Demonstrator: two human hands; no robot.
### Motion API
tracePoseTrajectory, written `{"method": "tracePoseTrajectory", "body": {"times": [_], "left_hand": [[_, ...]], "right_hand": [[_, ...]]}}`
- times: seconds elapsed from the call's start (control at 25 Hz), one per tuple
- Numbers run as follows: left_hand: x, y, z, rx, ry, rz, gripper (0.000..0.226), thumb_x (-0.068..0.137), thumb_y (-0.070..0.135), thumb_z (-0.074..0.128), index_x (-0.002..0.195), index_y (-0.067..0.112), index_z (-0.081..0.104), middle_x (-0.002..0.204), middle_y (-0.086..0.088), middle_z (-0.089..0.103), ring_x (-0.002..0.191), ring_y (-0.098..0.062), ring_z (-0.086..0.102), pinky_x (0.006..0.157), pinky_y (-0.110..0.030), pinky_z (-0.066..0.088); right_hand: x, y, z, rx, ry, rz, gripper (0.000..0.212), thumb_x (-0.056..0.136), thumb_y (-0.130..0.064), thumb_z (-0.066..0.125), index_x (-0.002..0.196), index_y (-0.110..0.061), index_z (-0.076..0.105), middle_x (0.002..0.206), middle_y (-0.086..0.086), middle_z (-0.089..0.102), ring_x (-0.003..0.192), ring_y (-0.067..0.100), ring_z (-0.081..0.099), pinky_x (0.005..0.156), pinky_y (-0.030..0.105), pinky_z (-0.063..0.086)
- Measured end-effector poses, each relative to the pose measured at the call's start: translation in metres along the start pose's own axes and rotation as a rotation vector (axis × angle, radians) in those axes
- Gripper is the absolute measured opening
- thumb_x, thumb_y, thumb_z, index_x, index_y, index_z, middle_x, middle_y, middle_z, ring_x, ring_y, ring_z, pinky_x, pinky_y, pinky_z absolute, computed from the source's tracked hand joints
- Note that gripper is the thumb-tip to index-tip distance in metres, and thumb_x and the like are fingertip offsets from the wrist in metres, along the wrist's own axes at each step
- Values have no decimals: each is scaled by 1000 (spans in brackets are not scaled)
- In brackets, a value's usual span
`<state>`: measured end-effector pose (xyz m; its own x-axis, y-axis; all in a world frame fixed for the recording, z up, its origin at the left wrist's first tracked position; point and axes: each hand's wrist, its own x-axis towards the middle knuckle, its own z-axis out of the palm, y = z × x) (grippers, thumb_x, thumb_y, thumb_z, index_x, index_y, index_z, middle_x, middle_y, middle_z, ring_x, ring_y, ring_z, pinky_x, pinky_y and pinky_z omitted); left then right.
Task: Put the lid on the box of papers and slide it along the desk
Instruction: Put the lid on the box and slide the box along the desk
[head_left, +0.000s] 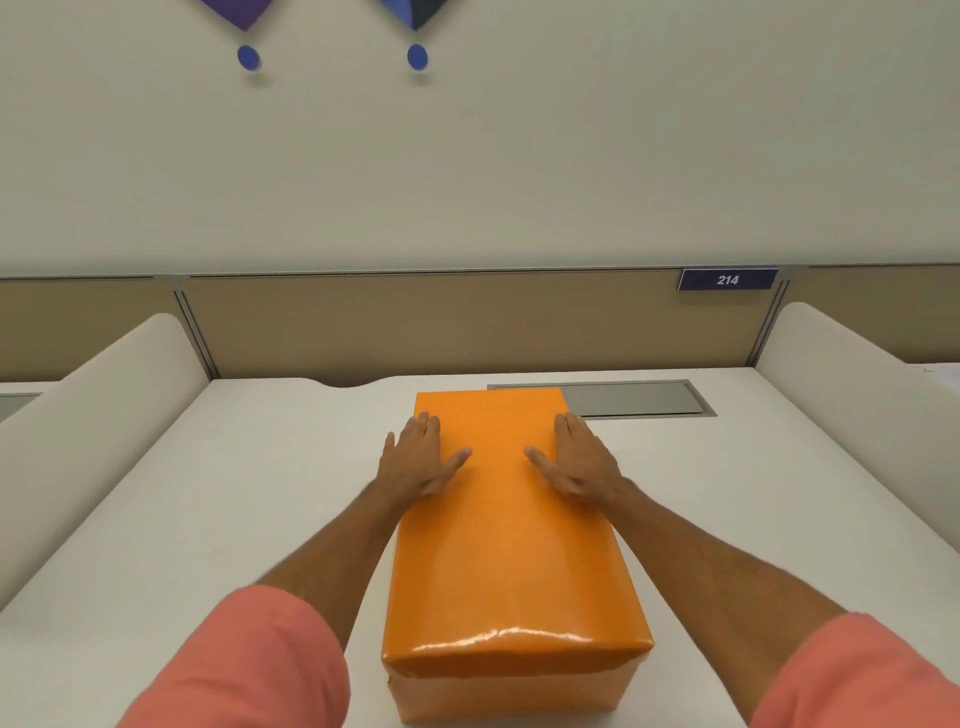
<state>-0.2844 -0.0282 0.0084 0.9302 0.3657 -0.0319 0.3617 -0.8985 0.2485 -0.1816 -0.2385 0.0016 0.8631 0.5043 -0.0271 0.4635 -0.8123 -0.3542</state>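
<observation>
An orange box (506, 680) stands lengthwise on the white desk (234, 493), its glossy orange lid (498, 545) seated on top and covering it. The papers inside are hidden. My left hand (418, 460) lies flat along the lid's left edge near the far end, fingers spread, thumb on the top. My right hand (582, 457) mirrors it on the right edge, palm down, thumb pointing inward. Both hands press on the lid rather than grasp it.
A grey metal cable hatch (634, 399) is set into the desk just behind and right of the box. Rounded white dividers (93, 410) (852, 384) flank the desk. A tan partition (467, 322) with a "214" sign (727, 280) closes the back.
</observation>
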Motion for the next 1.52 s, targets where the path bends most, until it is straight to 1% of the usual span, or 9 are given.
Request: {"method": "tracePoseTrajectory", "body": {"times": [0.32, 0.56, 0.72, 0.96, 1.12, 1.24, 1.32, 1.44, 1.52], "left_hand": [[37, 4, 24, -41, -84, -65, 98, 86, 74, 27, 154, 11, -4, 164, -6, -7, 151, -23, -5, 122, -50, 3], [45, -1, 39, -12, 9, -56, 97, 85, 76, 24, 154, 13, -4, 164, -4, -6, 152, -21, -4, 122, -48, 13], [52, -1, 40, -19, 26, -54, 98, 84, 77, 24, 154, 14, -3, 164, -3, -3, 152, -21, -2, 122, -47, 14], [49, 1, 33, 20, 71, -61, 95, 85, 76, 23, 154, 15, 4, 164, -4, 3, 152, -21, -1, 123, -47, 2], [28, 1, 34, -7, 36, -53, 93, 83, 78, 25, 155, 22, 5, 165, -2, 0, 152, -24, -4, 122, -51, 3], [9, -3, 34, -74, 5, -103, 95, 79, 81, 29, 154, 29, 4, 164, 0, -4, 151, -30, -6, 119, -57, 7], [1, -4, 32, -116, -39, -137, 97, 76, 82, 34, 154, 32, 2, 164, 2, -7, 150, -34, -3, 116, -59, 16], [-6, -2, 33, -188, -59, -158, 100, 75, 81, 40, 154, 32, 1, 164, 3, -9, 148, -36, 16, 113, -57, 29], [-6, -1, 35, -210, -29, -159, 101, 75, 80, 44, 154, 31, 4, 164, 3, -6, 145, -36, 24, 111, -55, 32]], "right_hand": [[53, 10, 9, 2, -104, 9, 90, 92, -66, 30, 155, -9, -3, 164, 8, -5, 152, 24, -4, 123, 48, 7], [64, 14, 29, 19, -13, 12, 90, 92, -66, 30, 155, -10, -2, 165, 5, -5, 152, 22, -5, 119, 47, 20], [73, 16, 32, -3, 2, 21, 90, 92, -67, 29, 155, -11, -2, 165, 4, -4, 152, 22, -4, 116, 48, 27], [72, 12, 25, 39, 3, 22, 91, 91, -67, 31, 155, -13, -5, 164, 4, -8, 152, 23, -4, 117, 50, 25], [55, 13, 22, 110, -33, 33, 87, 90, -68, 32, 155, -22, -4, 164, 3, -8, 152, 27, -4, 114, 55, 25], [37, 19, 21, 169, -62, 45, 85, 89, -69, 35, 155, -29, -2, 164, 1, -9, 151, 32, -1, 115, 58, 22], [28, 21, 22, 242, -69, 34, 86, 89, -68, 38, 155, -30, -1, 164, 1, -9, 151, 33, 6, 117, 56, 20], [23, 21, 24, 247, -82, 8, 88, 87, -68, 41, 155, -28, 2, 164, 1, -9, 148, 33, 18, 117, 52, 23], [24, 19, 26, 223, -63, 13, 90, 85, -70, 43, 155, -26, 7, 165, 2, -6, 147, 35, 23, 115, 51, 26]]}}
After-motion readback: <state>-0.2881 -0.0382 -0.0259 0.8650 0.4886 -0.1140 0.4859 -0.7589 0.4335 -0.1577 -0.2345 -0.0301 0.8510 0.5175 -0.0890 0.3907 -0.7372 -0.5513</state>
